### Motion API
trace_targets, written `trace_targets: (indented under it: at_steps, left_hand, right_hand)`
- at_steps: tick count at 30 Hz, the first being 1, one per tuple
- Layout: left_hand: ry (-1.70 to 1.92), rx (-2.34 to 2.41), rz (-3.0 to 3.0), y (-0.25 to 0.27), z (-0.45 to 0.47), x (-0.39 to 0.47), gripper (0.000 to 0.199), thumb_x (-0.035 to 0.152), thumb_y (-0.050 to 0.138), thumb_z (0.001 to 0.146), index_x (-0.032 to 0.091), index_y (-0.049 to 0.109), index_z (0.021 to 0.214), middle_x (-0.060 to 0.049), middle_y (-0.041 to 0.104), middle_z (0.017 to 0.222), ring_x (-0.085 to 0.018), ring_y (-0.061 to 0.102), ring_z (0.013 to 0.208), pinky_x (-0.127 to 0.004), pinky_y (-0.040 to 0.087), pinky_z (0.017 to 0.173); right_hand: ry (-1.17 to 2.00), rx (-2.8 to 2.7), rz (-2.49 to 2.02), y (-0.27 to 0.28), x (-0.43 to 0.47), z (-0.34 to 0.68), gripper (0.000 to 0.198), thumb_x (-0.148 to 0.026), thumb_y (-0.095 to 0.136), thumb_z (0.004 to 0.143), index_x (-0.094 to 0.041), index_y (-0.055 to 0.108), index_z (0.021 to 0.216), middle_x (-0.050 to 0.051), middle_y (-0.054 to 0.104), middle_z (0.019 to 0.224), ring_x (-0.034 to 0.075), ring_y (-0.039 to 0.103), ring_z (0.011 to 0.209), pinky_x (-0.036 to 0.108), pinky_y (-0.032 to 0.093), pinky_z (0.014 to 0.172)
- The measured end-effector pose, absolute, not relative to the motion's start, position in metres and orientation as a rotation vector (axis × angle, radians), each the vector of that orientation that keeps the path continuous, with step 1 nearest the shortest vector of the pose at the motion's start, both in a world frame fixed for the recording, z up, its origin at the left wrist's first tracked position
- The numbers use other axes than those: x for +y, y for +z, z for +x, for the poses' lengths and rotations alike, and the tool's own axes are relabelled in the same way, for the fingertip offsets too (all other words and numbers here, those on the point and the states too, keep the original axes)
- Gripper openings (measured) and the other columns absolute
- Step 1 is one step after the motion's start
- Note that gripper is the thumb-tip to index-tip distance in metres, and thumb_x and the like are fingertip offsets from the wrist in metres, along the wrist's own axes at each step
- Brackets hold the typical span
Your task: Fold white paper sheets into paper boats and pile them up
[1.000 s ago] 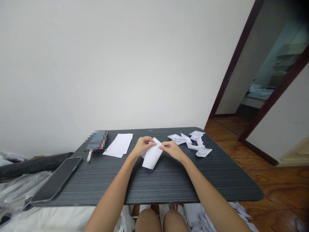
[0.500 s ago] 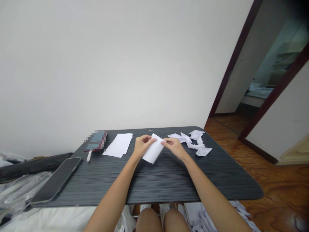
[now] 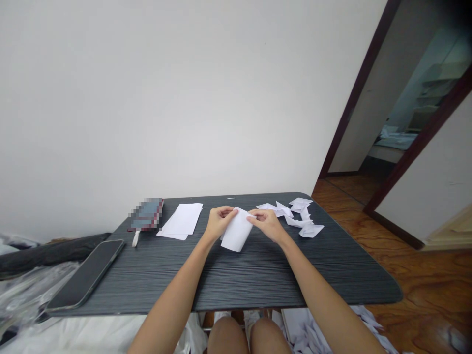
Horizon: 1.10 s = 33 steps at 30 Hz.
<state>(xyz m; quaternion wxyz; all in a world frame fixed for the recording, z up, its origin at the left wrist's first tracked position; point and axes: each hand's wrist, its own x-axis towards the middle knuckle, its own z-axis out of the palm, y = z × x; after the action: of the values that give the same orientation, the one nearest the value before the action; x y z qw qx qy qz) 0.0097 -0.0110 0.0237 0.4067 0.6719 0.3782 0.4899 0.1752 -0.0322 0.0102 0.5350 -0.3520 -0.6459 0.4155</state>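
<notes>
A sheet of white paper [image 3: 237, 233], bent over in a curve, is held up over the dark table. My left hand [image 3: 220, 222] pinches its upper left corner between thumb and fingers. At the upper right corner, my right hand [image 3: 268, 223] grips the same sheet, its thumb pressed on the near face. To the right, close to my right hand, lie several folded white paper shapes [image 3: 310, 230] with pointed ends. A small pile of flat white paper sheets [image 3: 182, 220] rests left of my left hand.
A phone [image 3: 87, 273] lies along the table's left edge. Behind it is a dark red and grey item [image 3: 147, 215], partly blurred out, with a white strap. Below the dark striped table [image 3: 250, 287], more folded papers [image 3: 308, 334] are heaped. A wall stands behind the table.
The held sheet has turned a little more upright and shifted slightly right, its lower edge swinging with it. My left hand has moved slightly right; my right hand is nearly still.
</notes>
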Motion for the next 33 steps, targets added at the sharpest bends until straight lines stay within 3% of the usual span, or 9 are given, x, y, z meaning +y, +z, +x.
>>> trace_targets:
  at_steps: [21, 33]
  left_hand:
    - [1.271, 0.942, 1.599, 0.0183, 0.0172, -0.0149, 0.028, 0.038, 0.06, 0.064, 0.011, 0.063, 0.069, -0.005, 0.063, 0.066, -0.013, 0.055, 0.057, -0.021, 0.041, 0.047]
    - [1.253, 0.978, 1.654, 0.0185, 0.0181, -0.0174, 0.029, 0.04, 0.058, 0.065, 0.011, 0.062, 0.061, -0.002, 0.06, 0.057, -0.01, 0.049, 0.049, -0.02, 0.033, 0.043]
  right_hand:
    - [0.854, -1.541, -0.998, 0.0136, -0.0357, 0.1739, 0.023, -0.036, 0.054, 0.069, -0.015, 0.058, 0.059, 0.0, 0.053, 0.056, 0.011, 0.045, 0.053, 0.023, 0.034, 0.047]
    - [0.741, -1.607, -1.016, 0.0144, -0.037, 0.1731, 0.027, -0.036, 0.048, 0.073, -0.017, 0.044, 0.055, -0.003, 0.041, 0.053, 0.009, 0.037, 0.05, 0.021, 0.029, 0.046]
